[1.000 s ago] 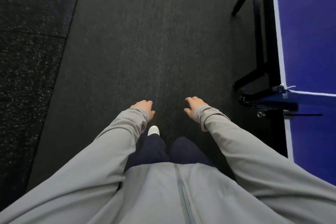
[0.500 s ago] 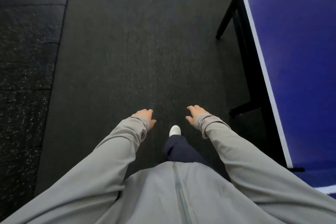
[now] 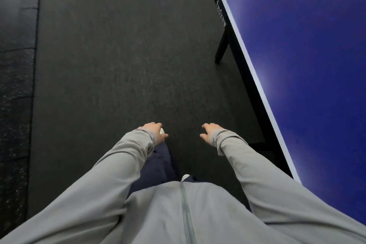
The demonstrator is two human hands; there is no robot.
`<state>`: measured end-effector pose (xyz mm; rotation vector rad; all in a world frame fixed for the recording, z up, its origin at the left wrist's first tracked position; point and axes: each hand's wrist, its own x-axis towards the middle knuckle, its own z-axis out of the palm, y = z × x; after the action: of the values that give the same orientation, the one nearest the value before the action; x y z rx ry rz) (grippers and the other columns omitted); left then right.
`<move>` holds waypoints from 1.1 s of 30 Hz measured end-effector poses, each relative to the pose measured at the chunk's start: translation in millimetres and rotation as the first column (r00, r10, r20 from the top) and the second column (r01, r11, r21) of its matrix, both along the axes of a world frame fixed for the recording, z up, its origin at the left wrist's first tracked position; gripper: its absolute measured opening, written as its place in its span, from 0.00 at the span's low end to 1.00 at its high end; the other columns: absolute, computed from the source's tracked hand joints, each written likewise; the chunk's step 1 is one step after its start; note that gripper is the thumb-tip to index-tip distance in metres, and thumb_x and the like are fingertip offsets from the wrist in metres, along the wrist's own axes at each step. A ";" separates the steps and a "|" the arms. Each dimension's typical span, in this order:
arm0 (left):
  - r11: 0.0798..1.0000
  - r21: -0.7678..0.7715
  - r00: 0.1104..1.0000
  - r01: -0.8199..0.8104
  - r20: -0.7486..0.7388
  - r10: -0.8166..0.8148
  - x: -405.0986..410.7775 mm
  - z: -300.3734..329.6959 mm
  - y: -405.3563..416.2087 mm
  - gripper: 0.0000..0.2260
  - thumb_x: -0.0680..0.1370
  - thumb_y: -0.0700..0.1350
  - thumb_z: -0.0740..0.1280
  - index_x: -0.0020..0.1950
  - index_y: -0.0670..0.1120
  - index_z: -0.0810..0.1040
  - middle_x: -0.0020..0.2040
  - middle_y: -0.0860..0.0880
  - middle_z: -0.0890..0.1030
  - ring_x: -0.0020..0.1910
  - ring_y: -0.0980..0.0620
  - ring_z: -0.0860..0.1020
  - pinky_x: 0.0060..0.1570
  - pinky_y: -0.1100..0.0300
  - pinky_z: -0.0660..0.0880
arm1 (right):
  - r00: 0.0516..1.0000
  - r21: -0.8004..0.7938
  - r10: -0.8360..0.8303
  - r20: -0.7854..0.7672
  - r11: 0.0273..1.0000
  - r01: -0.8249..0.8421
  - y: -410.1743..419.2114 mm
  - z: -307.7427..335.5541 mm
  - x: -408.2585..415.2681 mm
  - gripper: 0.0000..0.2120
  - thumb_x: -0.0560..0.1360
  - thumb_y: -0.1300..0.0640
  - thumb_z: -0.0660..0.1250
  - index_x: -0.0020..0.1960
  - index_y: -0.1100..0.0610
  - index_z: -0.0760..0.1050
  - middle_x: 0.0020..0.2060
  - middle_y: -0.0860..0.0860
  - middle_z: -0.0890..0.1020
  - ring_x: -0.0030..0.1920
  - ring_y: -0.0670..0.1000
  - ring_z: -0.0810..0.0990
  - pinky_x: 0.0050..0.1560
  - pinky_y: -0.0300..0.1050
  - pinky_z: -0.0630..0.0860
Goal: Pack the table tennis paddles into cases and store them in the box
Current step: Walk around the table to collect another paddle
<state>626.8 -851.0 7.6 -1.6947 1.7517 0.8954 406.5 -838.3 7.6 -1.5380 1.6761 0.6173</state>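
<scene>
Both hands are empty, the left hand point(image 3: 153, 131) and right hand point(image 3: 210, 131) held out low in front with fingers loosely spread over the dark floor point(image 3: 111, 65). No paddle, case or box shows anywhere, so the step looks like walking along the blue table point(image 3: 309, 65) to find them. Best to stay close beside its edge, watch the table leg point(image 3: 221, 48) ahead, and keep both hands free.

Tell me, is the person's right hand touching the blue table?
Apart. The head view shows the right hand held out over dark floor, with a strip of floor between it and the blue table.
</scene>
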 end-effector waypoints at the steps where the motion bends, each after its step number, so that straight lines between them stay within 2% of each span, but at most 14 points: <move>1: 1.000 -0.004 1.000 0.007 0.001 -0.007 -0.1 -0.1 -11.9 0.23 0.77 0.59 0.59 0.68 0.48 0.67 0.66 0.46 0.71 0.66 0.45 0.70 0.64 0.48 0.68 | 1.000 -0.006 0.000 0.002 1.000 0.000 -12.1 1.6 1.9 0.23 0.79 0.49 0.57 0.71 0.56 0.61 0.67 0.56 0.69 0.67 0.59 0.70 0.66 0.52 0.68; 7: 0.996 -0.020 0.994 0.083 -0.063 -0.084 16.2 -5.7 -150.3 0.23 0.78 0.58 0.59 0.68 0.47 0.67 0.67 0.45 0.71 0.66 0.44 0.70 0.63 0.47 0.69 | 0.998 -0.014 -0.057 -0.020 0.998 0.056 -140.9 1.9 39.8 0.23 0.79 0.50 0.57 0.71 0.56 0.61 0.67 0.56 0.69 0.66 0.59 0.70 0.66 0.54 0.69; 15: 0.988 -0.050 0.989 0.144 -0.036 -0.146 47.4 1.3 -297.7 0.23 0.78 0.58 0.59 0.68 0.46 0.68 0.67 0.44 0.71 0.66 0.43 0.70 0.62 0.48 0.69 | 0.999 -0.057 -0.047 0.010 0.997 0.047 -281.2 13.6 84.7 0.23 0.79 0.50 0.57 0.71 0.55 0.60 0.67 0.56 0.69 0.67 0.58 0.69 0.66 0.55 0.68; 25: 0.986 -0.017 0.986 0.166 0.034 -0.166 41.0 -2.5 -469.1 0.22 0.78 0.58 0.58 0.67 0.46 0.69 0.65 0.45 0.72 0.64 0.44 0.72 0.59 0.48 0.70 | 0.996 -0.031 -0.090 0.023 0.995 0.091 -448.5 -4.5 71.1 0.23 0.78 0.50 0.57 0.71 0.54 0.60 0.67 0.54 0.69 0.66 0.58 0.70 0.64 0.54 0.70; 33: 0.984 -0.035 0.985 0.174 0.008 -0.173 17.5 9.2 -609.5 0.22 0.78 0.57 0.59 0.68 0.46 0.68 0.66 0.45 0.71 0.66 0.44 0.70 0.61 0.48 0.69 | 0.994 -0.050 -0.099 0.037 0.994 0.101 -587.0 2.1 55.4 0.22 0.78 0.50 0.58 0.71 0.54 0.61 0.66 0.54 0.70 0.64 0.58 0.72 0.63 0.54 0.71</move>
<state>644.2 -1460.5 16.7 -1.5364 1.8892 0.7859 461.9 -1425.3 9.7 -1.4823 1.7436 0.4963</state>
